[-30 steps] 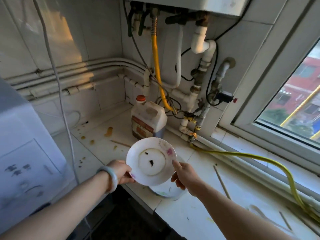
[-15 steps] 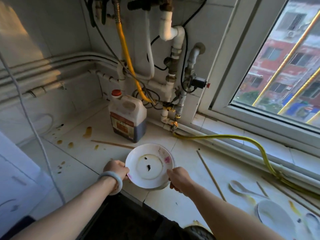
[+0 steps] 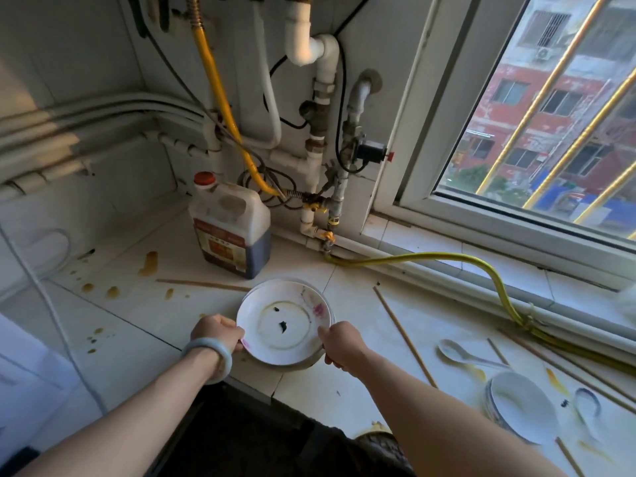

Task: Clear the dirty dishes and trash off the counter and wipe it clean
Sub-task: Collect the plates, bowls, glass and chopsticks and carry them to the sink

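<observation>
A dirty white plate (image 3: 285, 325) with dark crumbs and a pink flower print lies on top of another dish near the counter's front edge. My left hand (image 3: 216, 330) grips its left rim. My right hand (image 3: 339, 342) grips its right rim. On the tiled counter (image 3: 192, 304) further right lie a white spoon (image 3: 457, 352), a white bowl (image 3: 519, 406), a blue-patterned spoon (image 3: 586, 406) and several chopsticks (image 3: 402, 335). Brown sauce spots (image 3: 149, 263) stain the tiles to the left.
A jug of dark liquid (image 3: 230, 228) with a red cap stands behind the plate. A yellow hose (image 3: 481, 270) runs along the window sill. Pipes and valves (image 3: 320, 160) fill the corner wall. A white cable (image 3: 51, 311) hangs at left.
The plate, held tilted above the counter a second ago, has come down flat onto the dish below. My view has swung right, bringing the bowl and spoons into sight.
</observation>
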Demonstrator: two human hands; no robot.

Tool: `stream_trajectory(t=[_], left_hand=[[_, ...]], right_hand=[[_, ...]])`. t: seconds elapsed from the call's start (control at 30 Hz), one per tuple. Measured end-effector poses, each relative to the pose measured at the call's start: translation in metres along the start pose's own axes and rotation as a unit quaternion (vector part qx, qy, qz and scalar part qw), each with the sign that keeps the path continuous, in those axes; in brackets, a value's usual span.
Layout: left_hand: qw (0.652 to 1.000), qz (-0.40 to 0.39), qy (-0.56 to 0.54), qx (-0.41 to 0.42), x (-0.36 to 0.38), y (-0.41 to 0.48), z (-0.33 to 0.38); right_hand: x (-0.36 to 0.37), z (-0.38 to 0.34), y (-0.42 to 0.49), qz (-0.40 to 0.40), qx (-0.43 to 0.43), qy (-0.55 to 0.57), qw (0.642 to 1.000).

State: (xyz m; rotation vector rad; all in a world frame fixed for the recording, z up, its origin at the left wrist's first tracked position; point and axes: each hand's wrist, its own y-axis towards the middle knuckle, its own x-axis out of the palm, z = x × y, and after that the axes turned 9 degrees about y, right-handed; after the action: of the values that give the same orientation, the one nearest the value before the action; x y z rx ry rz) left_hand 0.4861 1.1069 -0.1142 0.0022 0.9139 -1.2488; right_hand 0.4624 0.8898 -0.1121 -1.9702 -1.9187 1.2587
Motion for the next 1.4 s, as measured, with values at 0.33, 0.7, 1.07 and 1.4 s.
stream_trajectory(t=[0.33, 0.7, 1.07, 1.4], left_hand=[[0.992, 0.064, 0.084, 0.071, 0.015, -0.015, 0.006], [0.982, -0.006, 0.065, 0.177, 0.071, -0.065, 0.050], [0.961, -0.166, 0.112, 0.191, 0.134, -0.120, 0.076], [0.950, -0.292, 0.046, 0.096, 0.205, -0.168, 0.096]], right_hand=[[-0.013, 0.019, -0.002, 0.002, -0.028, 0.038, 0.999], [-0.080, 0.074, -0.017, 0.057, -0.019, 0.082, 0.995], [-0.172, 0.137, -0.018, 0.226, -0.023, -0.122, 0.966], [-0.250, 0.199, -0.011, 0.243, 0.061, -0.156, 0.955]])
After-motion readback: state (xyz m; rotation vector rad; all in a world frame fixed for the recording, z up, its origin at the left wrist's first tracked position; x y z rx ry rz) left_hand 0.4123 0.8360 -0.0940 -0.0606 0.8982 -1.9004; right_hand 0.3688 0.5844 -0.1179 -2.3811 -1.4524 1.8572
